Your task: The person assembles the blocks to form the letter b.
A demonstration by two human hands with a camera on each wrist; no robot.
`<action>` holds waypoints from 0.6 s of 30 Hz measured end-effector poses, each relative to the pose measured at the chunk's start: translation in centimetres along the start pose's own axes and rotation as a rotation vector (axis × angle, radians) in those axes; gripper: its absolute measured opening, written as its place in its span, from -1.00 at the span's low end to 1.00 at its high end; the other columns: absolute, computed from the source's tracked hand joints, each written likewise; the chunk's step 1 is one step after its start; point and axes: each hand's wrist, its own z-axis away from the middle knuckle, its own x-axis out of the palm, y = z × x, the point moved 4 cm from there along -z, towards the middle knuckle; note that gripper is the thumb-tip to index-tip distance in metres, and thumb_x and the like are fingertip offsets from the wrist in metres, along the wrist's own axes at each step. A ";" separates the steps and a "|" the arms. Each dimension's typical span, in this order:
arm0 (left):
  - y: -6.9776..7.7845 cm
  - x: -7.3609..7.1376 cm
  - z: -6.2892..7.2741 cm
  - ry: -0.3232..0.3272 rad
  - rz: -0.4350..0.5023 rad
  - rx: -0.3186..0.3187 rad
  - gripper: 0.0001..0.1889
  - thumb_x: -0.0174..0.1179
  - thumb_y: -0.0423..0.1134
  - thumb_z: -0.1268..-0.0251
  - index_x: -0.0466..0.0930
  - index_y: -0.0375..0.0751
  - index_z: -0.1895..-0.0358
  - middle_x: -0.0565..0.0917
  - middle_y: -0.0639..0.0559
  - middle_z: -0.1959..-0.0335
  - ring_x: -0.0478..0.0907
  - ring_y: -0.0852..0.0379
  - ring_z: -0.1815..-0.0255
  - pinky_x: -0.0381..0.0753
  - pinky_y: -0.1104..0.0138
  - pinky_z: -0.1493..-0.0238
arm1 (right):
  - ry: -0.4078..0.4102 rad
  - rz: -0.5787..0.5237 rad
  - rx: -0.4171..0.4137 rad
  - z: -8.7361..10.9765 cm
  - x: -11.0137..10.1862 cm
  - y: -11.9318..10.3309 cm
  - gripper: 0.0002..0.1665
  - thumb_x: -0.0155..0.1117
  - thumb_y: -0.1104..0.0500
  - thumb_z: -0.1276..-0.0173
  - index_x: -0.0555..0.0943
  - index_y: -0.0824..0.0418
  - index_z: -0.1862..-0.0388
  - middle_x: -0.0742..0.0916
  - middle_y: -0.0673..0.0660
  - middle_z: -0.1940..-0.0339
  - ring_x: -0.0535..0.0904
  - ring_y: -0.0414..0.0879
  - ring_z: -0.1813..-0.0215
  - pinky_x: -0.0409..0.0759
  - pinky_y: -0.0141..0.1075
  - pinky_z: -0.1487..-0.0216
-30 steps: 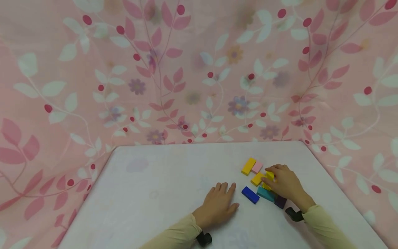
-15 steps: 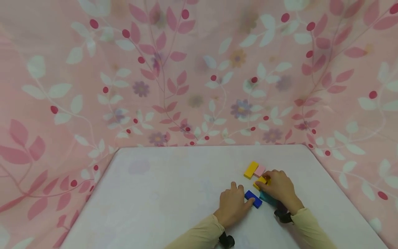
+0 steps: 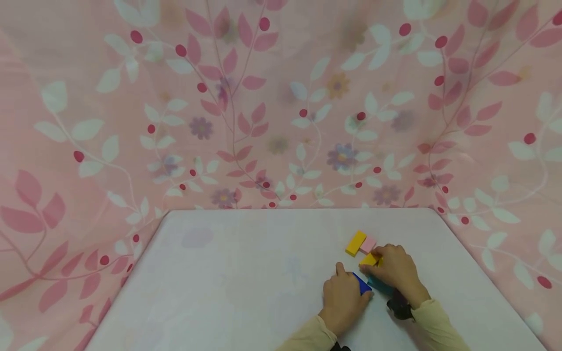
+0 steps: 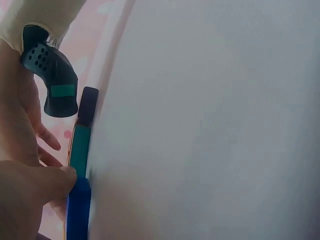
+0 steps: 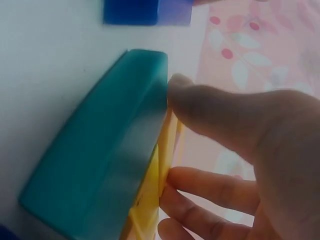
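Note:
In the head view my left hand [image 3: 344, 298] lies over a blue block [image 3: 362, 283], its thumb against the near end; most of that block is hidden. The left wrist view shows the thumb at the end of the blue block [image 4: 78, 212]. My right hand [image 3: 397, 270] pinches a flat yellow block [image 3: 369, 260] between thumb and fingers. Another yellow piece [image 3: 380, 262] shows by its fingers, partly covered. Between the hands lies a teal block [image 3: 378, 286], filling much of the right wrist view as a long teal block [image 5: 95, 145].
Behind the right hand, a yellow block [image 3: 356, 243] and a pink block [image 3: 368, 244] lie side by side. A dark block [image 4: 88, 106] lines up past the teal one. The white table [image 3: 228, 273] meets a flowered pink cloth [image 3: 281, 122] at its far edge.
My left hand has moved right from the bare table onto the blue block. My right hand has shifted slightly left and now holds the flat yellow block.

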 end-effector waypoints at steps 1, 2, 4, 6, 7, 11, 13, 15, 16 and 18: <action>0.0 0.1 0.1 -0.009 0.009 -0.013 -0.28 0.43 0.44 -0.16 0.79 -0.20 0.01 0.56 0.01 0.15 0.56 0.14 0.53 0.67 0.31 0.43 | -0.003 -0.001 -0.001 0.0 0.1 0.0 -0.24 0.67 -0.26 -0.11 0.79 0.35 0.01 0.79 0.23 0.23 0.61 0.14 0.19 0.68 0.12 0.15; 0.0 0.2 0.1 -0.021 0.020 -0.023 -0.28 0.43 0.42 -0.17 0.78 -0.21 -0.03 0.56 0.01 0.13 0.56 0.15 0.51 0.69 0.31 0.41 | -0.005 -0.005 -0.002 0.1 0.1 0.0 -0.24 0.67 -0.26 -0.12 0.79 0.35 0.01 0.78 0.22 0.23 0.61 0.14 0.19 0.68 0.12 0.13; -0.1 0.3 0.1 -0.024 0.038 -0.029 -0.28 0.44 0.37 -0.20 0.75 -0.21 -0.13 0.57 0.00 0.08 0.56 0.17 0.48 0.71 0.30 0.37 | -0.006 -0.011 -0.010 0.2 0.2 0.0 -0.25 0.68 -0.25 -0.11 0.79 0.35 0.01 0.78 0.22 0.22 0.61 0.14 0.18 0.67 0.13 0.12; -0.3 0.4 0.2 -0.010 0.063 -0.023 -0.30 0.45 0.32 -0.23 0.72 -0.19 -0.20 0.57 -0.02 0.04 0.57 0.18 0.46 0.73 0.31 0.33 | -0.010 -0.017 -0.016 0.2 0.1 0.0 -0.26 0.68 -0.25 -0.11 0.80 0.33 0.01 0.79 0.21 0.21 0.61 0.13 0.17 0.66 0.13 0.11; -0.5 0.5 0.2 0.004 0.079 -0.013 -0.31 0.46 0.30 -0.24 0.71 -0.17 -0.23 0.58 -0.03 0.03 0.56 0.18 0.46 0.72 0.31 0.32 | -0.017 -0.022 -0.019 0.2 0.0 0.0 -0.26 0.68 -0.25 -0.11 0.80 0.33 0.01 0.79 0.21 0.20 0.61 0.13 0.16 0.65 0.13 0.11; -1.2 0.8 0.0 0.038 0.116 0.015 -0.35 0.44 0.27 -0.29 0.70 -0.06 -0.30 0.59 -0.04 -0.02 0.57 0.19 0.46 0.71 0.32 0.30 | -0.053 -0.038 -0.029 0.1 -0.4 0.2 -0.29 0.67 -0.23 -0.14 0.81 0.30 -0.02 0.80 0.20 0.16 0.61 0.13 0.12 0.64 0.14 0.07; -1.6 0.8 0.0 0.028 0.117 0.023 -0.36 0.42 0.27 -0.32 0.68 0.00 -0.34 0.60 -0.04 -0.07 0.57 0.19 0.45 0.69 0.32 0.33 | -0.078 -0.050 -0.022 0.0 -0.4 0.3 -0.30 0.66 -0.21 -0.16 0.80 0.30 -0.05 0.80 0.21 0.13 0.61 0.13 0.10 0.63 0.17 0.03; -2.0 0.8 0.0 0.004 0.109 0.029 -0.36 0.39 0.27 -0.34 0.66 0.04 -0.38 0.60 -0.04 -0.13 0.57 0.19 0.44 0.68 0.32 0.32 | -0.095 -0.060 -0.016 -0.2 -0.3 0.4 -0.30 0.66 -0.20 -0.18 0.79 0.30 -0.08 0.80 0.22 0.12 0.61 0.13 0.10 0.63 0.18 -0.01; -2.2 0.7 0.1 -0.006 0.107 0.035 -0.36 0.38 0.28 -0.35 0.65 0.06 -0.39 0.60 -0.04 -0.15 0.56 0.19 0.44 0.67 0.32 0.33 | -0.103 -0.063 -0.012 -0.2 -0.3 0.4 -0.31 0.65 -0.19 -0.19 0.79 0.30 -0.09 0.80 0.22 0.11 0.60 0.12 0.09 0.63 0.19 -0.02; -2.6 0.6 0.2 -0.020 0.096 0.052 -0.36 0.35 0.29 -0.37 0.63 0.09 -0.41 0.59 -0.04 -0.21 0.57 0.18 0.43 0.66 0.31 0.34 | -0.106 -0.065 -0.018 -0.1 -0.2 0.3 -0.33 0.65 -0.17 -0.20 0.79 0.29 -0.10 0.79 0.21 0.11 0.60 0.11 0.09 0.64 0.18 -0.04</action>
